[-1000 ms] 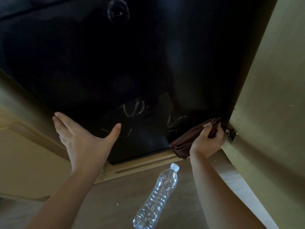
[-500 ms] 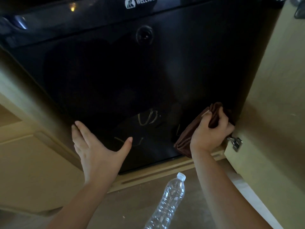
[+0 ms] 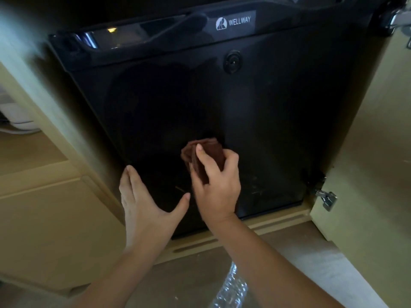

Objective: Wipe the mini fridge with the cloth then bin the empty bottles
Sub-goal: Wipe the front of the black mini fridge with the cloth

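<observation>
The black mini fridge [image 3: 266,121] stands inside a wooden cabinet, its door closed, with a WELLWAY badge and a round lock near the top. My right hand [image 3: 216,187] presses a folded brown cloth [image 3: 211,151] against the lower middle of the door. My left hand [image 3: 142,201] lies flat with fingers spread on the door's lower left corner, beside the right hand. A clear empty plastic bottle [image 3: 231,290] lies on the floor in front of the fridge, partly hidden behind my right forearm.
The open cabinet door [image 3: 367,174] stands at the right with a metal hinge [image 3: 325,197] at its lower edge. A wooden cabinet frame [image 3: 66,134] flanks the fridge on the left. A wooden sill [image 3: 222,238] runs under the fridge, with brown floor below it.
My right hand has slid the cloth from the door's lower right corner leftward to its lower middle. The view has tilted up, showing more of the fridge top; the bottle is now mostly hidden.
</observation>
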